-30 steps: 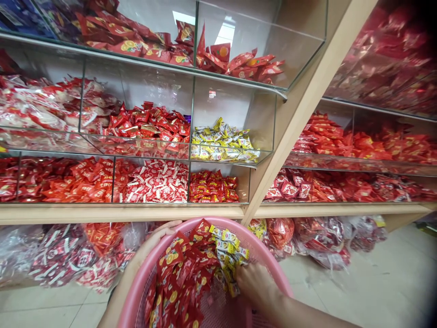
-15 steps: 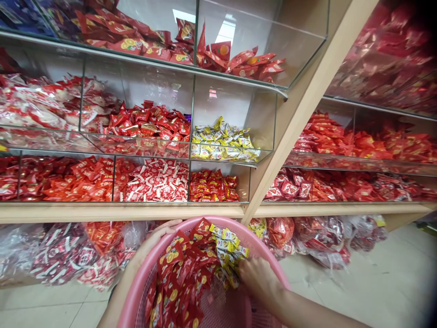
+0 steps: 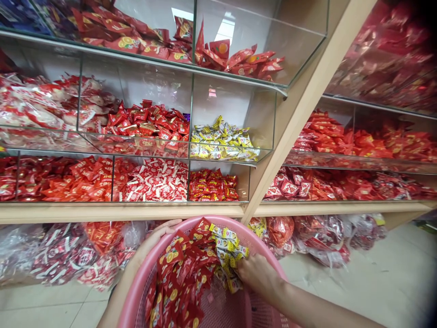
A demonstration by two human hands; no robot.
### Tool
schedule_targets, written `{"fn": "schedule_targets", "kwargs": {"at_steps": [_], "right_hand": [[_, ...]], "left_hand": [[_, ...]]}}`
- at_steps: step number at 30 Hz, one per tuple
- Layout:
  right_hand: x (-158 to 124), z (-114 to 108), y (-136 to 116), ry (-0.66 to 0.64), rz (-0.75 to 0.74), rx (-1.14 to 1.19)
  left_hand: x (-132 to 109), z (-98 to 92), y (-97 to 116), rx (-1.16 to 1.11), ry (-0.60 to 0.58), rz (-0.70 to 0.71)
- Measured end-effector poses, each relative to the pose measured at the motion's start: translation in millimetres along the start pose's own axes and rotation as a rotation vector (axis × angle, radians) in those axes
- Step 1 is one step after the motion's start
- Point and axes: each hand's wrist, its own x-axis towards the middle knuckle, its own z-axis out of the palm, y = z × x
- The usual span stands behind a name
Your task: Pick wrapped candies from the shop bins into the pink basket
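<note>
A pink plastic basket (image 3: 218, 222) is held in front of me, below the shelf edge. My left hand (image 3: 160, 231) grips its rim on the left, the fingers lying along the outside. Red candy packets with orange-slice pictures (image 3: 180, 273) fill its left part. Yellow-and-white wrapped candies (image 3: 227, 243) lie in a heap at the upper right inside. My right hand (image 3: 257, 275) reaches into the basket with fingers curled around the lower right of these candies; its fingertips are partly hidden. A pink inner wall splits the lower part of the basket.
Glass-fronted shelves above hold red candies (image 3: 146, 120) and a bin of yellow-and-white candies (image 3: 223, 141). A wooden ledge (image 3: 129, 212) runs just behind the basket, joined by a slanting wooden post (image 3: 290, 132). Clear bags of candy (image 3: 68, 250) sit on the tiled floor (image 3: 368, 282) underneath.
My right hand has shifted very slightly inside the basket, and the lowest yellow-and-white candies have moved a little with it. My left hand and the basket stay put.
</note>
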Motion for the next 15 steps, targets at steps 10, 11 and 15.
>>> {"fn": "schedule_targets", "kwargs": {"at_steps": [10,11,15], "right_hand": [[-5.2,0.6,1.9,-0.085,0.051,-0.056],[-4.5,1.6,2.4,-0.075,0.051,-0.056],[-3.2,2.8,3.0,-0.062,0.007,-0.049]], "left_hand": [[4.5,-2.3,-2.4,0.019,-0.017,0.010],[4.1,-1.9,-2.2,0.016,-0.015,0.009],[3.0,-0.7,-1.4,0.005,0.011,0.002]]}}
